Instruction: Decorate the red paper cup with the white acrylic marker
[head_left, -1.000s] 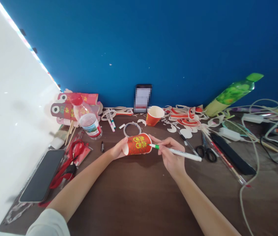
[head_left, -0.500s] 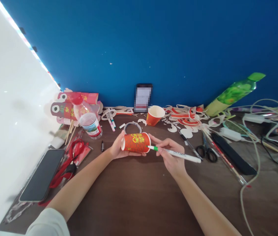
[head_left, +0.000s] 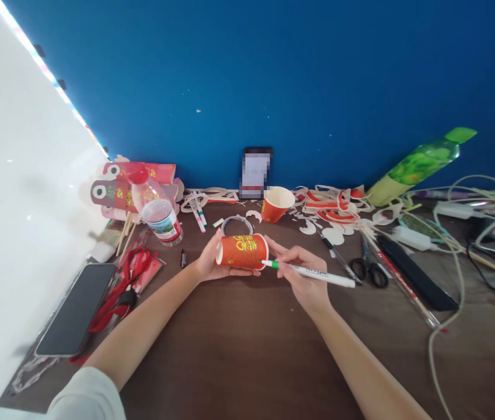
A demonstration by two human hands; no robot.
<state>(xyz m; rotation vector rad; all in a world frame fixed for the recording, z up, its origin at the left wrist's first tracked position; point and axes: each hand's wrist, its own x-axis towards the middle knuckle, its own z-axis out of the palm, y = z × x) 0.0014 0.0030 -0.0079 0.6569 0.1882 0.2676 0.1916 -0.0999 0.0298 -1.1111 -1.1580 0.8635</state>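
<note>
Marking step in hand, by the look of it. Left hand [head_left: 209, 262] has its fingers wrapped round the red paper cup [head_left: 243, 251], held on its side just above the worktop [head_left: 239, 350], mouth toward the left palm. Right hand [head_left: 302, 277] fingers pinch the green-tipped marker [head_left: 311, 273] in a writing grip; tip sits against the cup's base edge, right beside the left thumb. Next move likely needs the cup held steady or turned slowly while the tip keeps light contact, or the line wanders. Beyond the fingers: tape ring [head_left: 236, 224], second cup [head_left: 276, 204]. Scissors [head_left: 368, 266] to the right of the marker hand, water bottle [head_left: 157, 213] off left.
</note>
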